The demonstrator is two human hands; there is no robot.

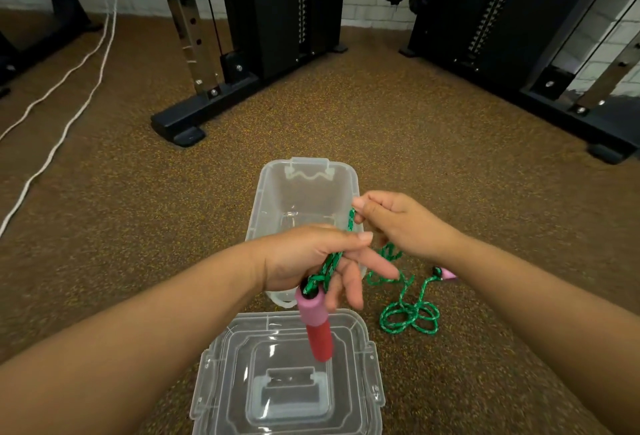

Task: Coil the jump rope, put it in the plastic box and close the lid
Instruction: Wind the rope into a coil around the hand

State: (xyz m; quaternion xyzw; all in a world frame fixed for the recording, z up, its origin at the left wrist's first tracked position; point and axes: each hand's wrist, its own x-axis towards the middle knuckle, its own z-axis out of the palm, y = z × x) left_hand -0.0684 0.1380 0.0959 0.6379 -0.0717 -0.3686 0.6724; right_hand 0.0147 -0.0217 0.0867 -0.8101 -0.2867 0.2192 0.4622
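Note:
My left hand grips several strands of the green jump rope over the near edge of the clear plastic box. One pink and red handle hangs down from that hand. My right hand pinches the rope just beside the box's right rim. Loose loops of rope lie on the floor to the right, ending in the second pink handle. The box is open with nothing inside. Its clear lid lies flat on the floor just in front of it.
Speckled brown rubber floor all around. Black gym machine frames stand behind the box at left and at the far right. A white cord snakes across the floor on the left.

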